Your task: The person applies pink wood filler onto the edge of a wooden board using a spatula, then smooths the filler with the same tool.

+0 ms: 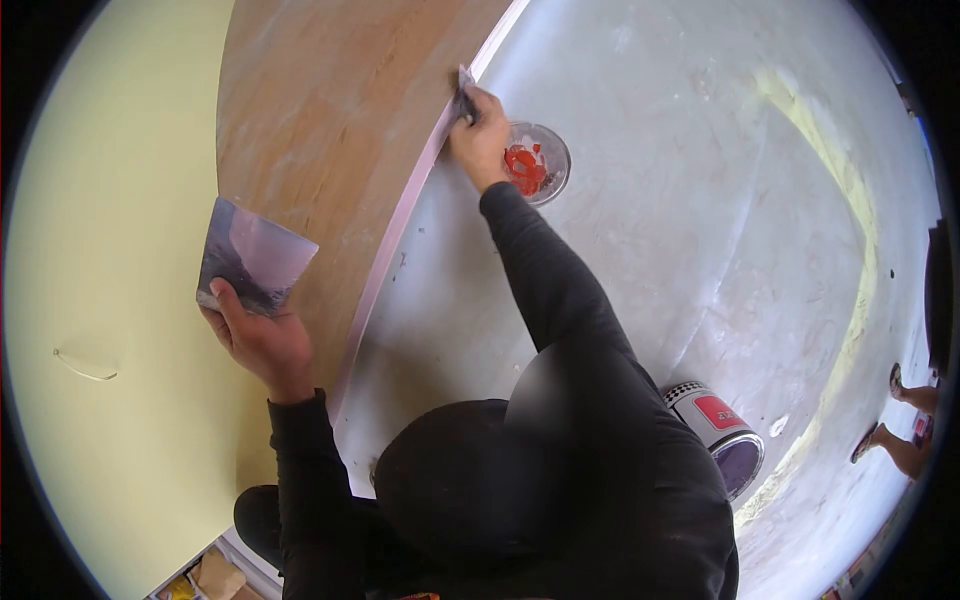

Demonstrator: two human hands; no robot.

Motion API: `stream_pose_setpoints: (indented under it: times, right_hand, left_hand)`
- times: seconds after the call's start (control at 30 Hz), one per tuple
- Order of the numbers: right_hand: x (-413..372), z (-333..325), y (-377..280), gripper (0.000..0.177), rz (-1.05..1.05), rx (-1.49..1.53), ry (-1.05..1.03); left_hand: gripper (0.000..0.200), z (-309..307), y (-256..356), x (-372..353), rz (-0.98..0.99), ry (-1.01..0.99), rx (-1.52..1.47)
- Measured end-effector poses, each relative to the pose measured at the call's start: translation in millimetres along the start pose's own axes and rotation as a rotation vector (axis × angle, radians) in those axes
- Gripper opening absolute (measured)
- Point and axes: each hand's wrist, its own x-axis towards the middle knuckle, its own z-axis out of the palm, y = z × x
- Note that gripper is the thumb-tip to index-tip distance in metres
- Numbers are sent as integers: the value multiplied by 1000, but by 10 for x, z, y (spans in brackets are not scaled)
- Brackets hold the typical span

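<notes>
Grey floor [650, 200] bears a plywood board [330, 120], its edge [400, 230] seemingly already filled pink. Fingers of the right hand [480, 140] pinch a putty knife [465, 95] at 12 o'clock; the left hand [260, 345] grips a scraper plate [255, 255] at 9.

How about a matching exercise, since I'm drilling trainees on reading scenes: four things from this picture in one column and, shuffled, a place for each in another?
Things
1. wide scraper
2. small putty knife
3. glass bowl
4. open can

Places
A. on the floor beside the right hand, red material inside
B. in the left hand
C. on the floor by the person's right side
D. in the right hand, at the wooden board's edge

Pairs: 1-B, 2-D, 3-A, 4-C
</notes>
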Motion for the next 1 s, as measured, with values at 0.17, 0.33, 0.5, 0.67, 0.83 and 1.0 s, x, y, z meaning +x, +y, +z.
stream_pose_setpoints:
  times: [0.17, 0.33, 0.5, 0.67, 0.83, 1.0]
  right_hand:
    - [-374, -181, -166, 47, 115, 247, -111]
    - [150, -373, 95, 46, 311, 264, -101]
    - [349, -203, 139, 46, 434, 274, -186]
    - [-154, -110, -106, 42, 338, 165, -143]
    - [-275, -718, -603, 44, 516, 436, -550]
    - [-451, -1099, -1458, 58, -195, 578, -721]
  left_hand:
    - [51, 68, 30, 12, -40, -40, -125]
    - [52, 67, -42, 16, -88, -111, -261]
    - [52, 68, -36, -12, -169, -72, -270]
    - [44, -17, -195, 18, -277, -80, -331]
    - [34, -3, -621, 28, -604, -167, -509]
    - [31, 130, -871, -112, -1045, -391, -815]
